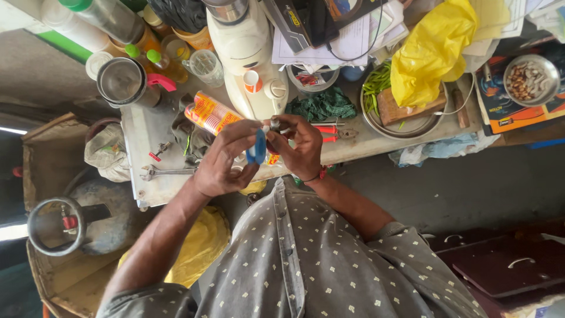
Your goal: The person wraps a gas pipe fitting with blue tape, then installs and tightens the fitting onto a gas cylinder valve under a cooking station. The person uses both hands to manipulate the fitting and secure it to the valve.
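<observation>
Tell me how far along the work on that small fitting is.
Done: little shows as finished; the wrench and red-handled pliers lie out on the table. In hand: the left hand holds a blue piece at the small metal fitting, which the right hand pinches. Left: the fitting is joined to nothing yet.

We are in a small, messy home repair corner.
We see a wrench (168, 172), pliers (334, 133), a mixer (247, 53) and a gas tank (88, 221).
</observation>
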